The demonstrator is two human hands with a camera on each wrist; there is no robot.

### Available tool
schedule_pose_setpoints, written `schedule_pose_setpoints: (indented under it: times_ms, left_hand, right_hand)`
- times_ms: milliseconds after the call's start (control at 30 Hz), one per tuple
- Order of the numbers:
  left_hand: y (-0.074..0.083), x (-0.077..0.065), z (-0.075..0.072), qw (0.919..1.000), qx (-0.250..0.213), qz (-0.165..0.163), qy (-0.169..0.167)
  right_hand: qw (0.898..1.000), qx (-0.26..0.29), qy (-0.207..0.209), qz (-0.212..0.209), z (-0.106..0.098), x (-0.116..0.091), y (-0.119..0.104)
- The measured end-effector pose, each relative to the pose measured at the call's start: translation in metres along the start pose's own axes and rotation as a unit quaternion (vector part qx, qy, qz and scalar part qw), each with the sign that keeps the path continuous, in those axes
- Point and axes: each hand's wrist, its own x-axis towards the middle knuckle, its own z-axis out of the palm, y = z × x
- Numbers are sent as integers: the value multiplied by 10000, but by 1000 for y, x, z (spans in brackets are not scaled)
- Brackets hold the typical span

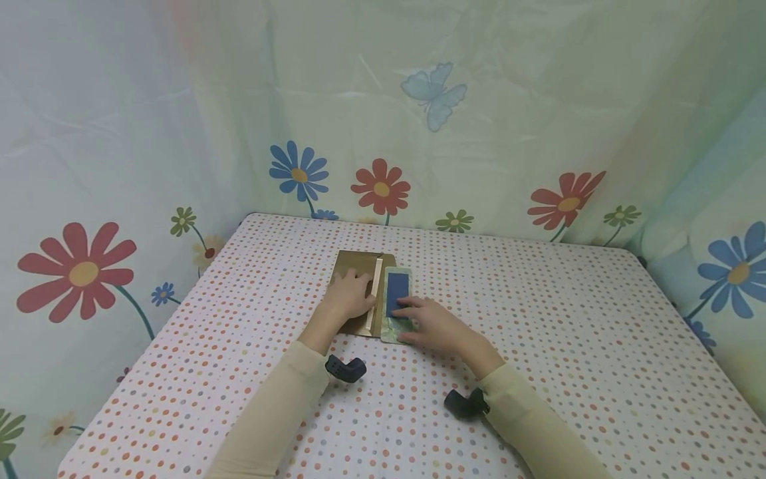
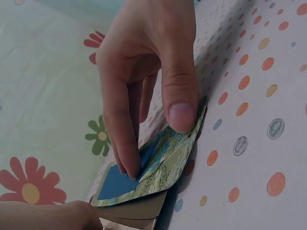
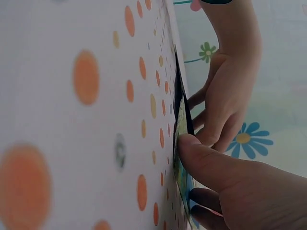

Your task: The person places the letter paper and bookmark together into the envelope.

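A flat brown envelope (image 1: 357, 263) with a pale strip (image 1: 377, 279) along its right side lies on the table. My left hand (image 1: 350, 295) rests on it with the fingers spread over its surface. Against the envelope's right edge, partly overlapping it, lies a green patterned card (image 1: 391, 330) with a blue rectangle (image 1: 397, 286). My right hand (image 1: 435, 322) touches this card from the right. In the left wrist view its fingers press the blue rectangle (image 2: 115, 184), and its thumb meets the near edge of the card (image 2: 168, 170), which curves slightly upward.
A white cloth with coloured dots (image 1: 509, 299) covers the table. Behind and at both sides hangs a curtain (image 1: 509, 133) printed with flowers and a butterfly. Black wrist devices (image 1: 346, 368) sit at both of my cuffs.
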Motion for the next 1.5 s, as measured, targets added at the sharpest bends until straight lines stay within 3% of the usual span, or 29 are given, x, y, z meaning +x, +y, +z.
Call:
schedule_pose_setpoints:
  times_ms: [433, 700, 1133, 1500]
  left_hand:
    - [0, -1, 0, 10000, 21, 45, 44]
    - [1, -1, 0, 10000, 40, 33, 11]
    - [0, 0, 0, 10000, 72, 17, -19]
    - [-1, 0, -1, 9999, 65, 68, -36]
  right_hand:
    - [9994, 76, -137, -297, 7, -2, 2]
    - [9993, 34, 231, -281, 2, -2, -2]
    - [9991, -164, -154, -347, 2, -4, -5]
    - [9990, -27, -93, -440, 5, -3, -4]
